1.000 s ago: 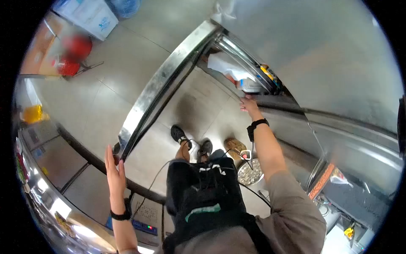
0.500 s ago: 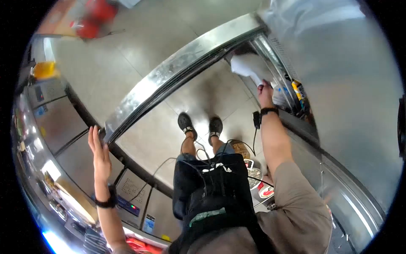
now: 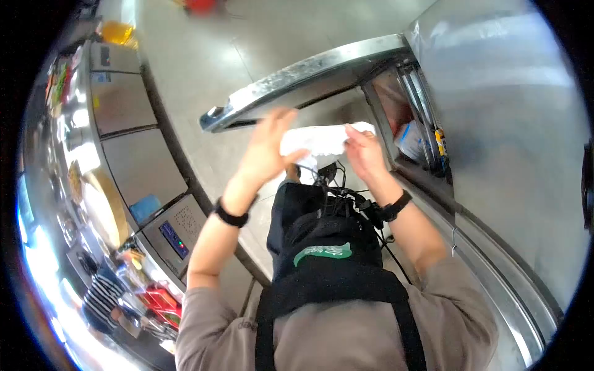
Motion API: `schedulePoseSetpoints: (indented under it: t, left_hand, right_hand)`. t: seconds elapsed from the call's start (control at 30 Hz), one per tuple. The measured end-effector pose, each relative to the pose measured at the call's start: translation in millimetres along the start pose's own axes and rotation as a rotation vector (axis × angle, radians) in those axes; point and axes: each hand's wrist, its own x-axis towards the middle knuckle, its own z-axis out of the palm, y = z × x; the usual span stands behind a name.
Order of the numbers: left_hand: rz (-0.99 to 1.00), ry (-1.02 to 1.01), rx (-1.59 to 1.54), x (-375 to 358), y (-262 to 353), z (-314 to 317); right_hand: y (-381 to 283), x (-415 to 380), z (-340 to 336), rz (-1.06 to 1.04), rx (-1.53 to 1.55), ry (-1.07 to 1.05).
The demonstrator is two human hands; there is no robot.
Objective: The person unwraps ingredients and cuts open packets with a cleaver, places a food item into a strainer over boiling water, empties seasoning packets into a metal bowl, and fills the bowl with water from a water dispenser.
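A soft white bundle point(image 3: 322, 140), plastic or cloth, is held up in front of my apron. My right hand point(image 3: 366, 151) pinches its right end between thumb and fingers. At its left end is my left hand point(image 3: 267, 148), smeared by motion, fingers stretched up and apart, thumb overlapping the bundle's lower edge. Beyond both hands stands an open steel door point(image 3: 309, 71) of a low cabinet. Inside the cabinet opening, a clear plastic bag with blue marks point(image 3: 411, 141) shows beside a yellow packet point(image 3: 440, 142).
A broad steel surface point(image 3: 507, 123) fills the right side. Steel cabinets point(image 3: 142, 161) run along the left under a counter with a round wooden board point(image 3: 106, 207) and red trays point(image 3: 162, 300). A person in a striped top point(image 3: 102, 297) is at lower left. Dark cables hang before my apron.
My right hand has brought the white bundle from the cabinet opening toward my body. My left hand has left the door's edge and come to the bundle. The door has swung partly toward the cabinet.
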Motion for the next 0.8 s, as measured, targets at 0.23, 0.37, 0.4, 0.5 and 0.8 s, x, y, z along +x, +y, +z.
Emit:
schedulePoseSetpoints:
  t: [0.23, 0.37, 0.4, 0.5, 0.8]
  left_hand:
    - [-0.010, 0.274, -0.276, 1.0, -24.6, 14.9]
    - [-0.275, 0.023, -0.505, -7.2, -22.4, -3.2]
    - [-0.357, -0.030, -0.512, -7.1, -22.9, -0.2]
    - [-0.442, -0.061, -0.517, -6.8, -25.6, 15.2]
    - [-0.306, -0.099, -0.510, -12.1, -15.7, 54.1]
  right_hand:
    - [20.3, 0.7, 59.9, -0.165, -0.317, -0.307]
    - [13.8, 15.7, 56.1, -0.468, -0.859, -0.459]
    - [10.8, 17.4, 57.1, -0.565, -0.963, -0.468]
    - [14.1, 14.0, 63.8, -0.863, -1.441, -0.285]
    - [-13.6, 3.9, 8.0, -0.548, -2.218, -0.416]
